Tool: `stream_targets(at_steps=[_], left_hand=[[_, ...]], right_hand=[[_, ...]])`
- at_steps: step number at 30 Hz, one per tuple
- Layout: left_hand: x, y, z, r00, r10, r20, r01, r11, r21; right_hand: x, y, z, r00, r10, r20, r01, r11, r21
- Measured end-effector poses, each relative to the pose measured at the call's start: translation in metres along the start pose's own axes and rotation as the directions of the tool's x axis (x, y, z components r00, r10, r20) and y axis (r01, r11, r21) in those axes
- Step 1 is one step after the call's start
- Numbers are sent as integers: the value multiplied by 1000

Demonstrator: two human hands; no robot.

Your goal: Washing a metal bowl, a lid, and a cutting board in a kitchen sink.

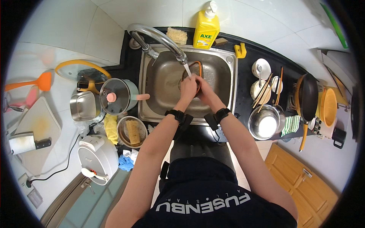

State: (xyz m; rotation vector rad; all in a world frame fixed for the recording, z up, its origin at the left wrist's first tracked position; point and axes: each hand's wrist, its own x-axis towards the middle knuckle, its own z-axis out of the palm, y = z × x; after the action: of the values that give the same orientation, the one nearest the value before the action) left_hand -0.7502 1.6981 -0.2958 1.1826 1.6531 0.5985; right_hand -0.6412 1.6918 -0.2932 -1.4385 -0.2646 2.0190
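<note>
Both my hands are close together in the stainless-steel sink (164,99), under water running from the chrome faucet (159,32). My left hand (188,89) is right below the stream, and its fingers are partly hidden. My right hand (206,89) overlaps the edge of a round, dark item with an orange rim (201,68), which stands tilted in the basin. The hands cover much of this item, so its exact kind is unclear. My left hand is against its near side; its grip is hidden.
Behind the sink stand a yellow AXE pump bottle (206,31) and a loofah sponge (176,35). A lidded saucepan (117,97) has its handle over the sink's left edge. On the right are bowls (261,69), chopsticks (262,91), a steel basin (253,122) and a frying pan (308,97).
</note>
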Motion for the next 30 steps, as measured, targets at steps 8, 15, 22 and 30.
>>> stream_targets(at_steps=[8,15,22,30], left_hand=[[-13,-39,-9,899,438,7,-399,812,426],[-12,-31,-9,897,434,79,-361,618,698],[-35,-23,-39,727,665,172,-648,582,491],[-34,-45,-45,812,565,147,-489,521,700]], right_hand=[[20,13,-26,990,76,120,-89,991,101],[21,13,-1,979,84,185,-106,988,113],[37,6,-3,989,-43,143,14,980,199],[29,-1,-27,996,-77,50,68,984,166]])
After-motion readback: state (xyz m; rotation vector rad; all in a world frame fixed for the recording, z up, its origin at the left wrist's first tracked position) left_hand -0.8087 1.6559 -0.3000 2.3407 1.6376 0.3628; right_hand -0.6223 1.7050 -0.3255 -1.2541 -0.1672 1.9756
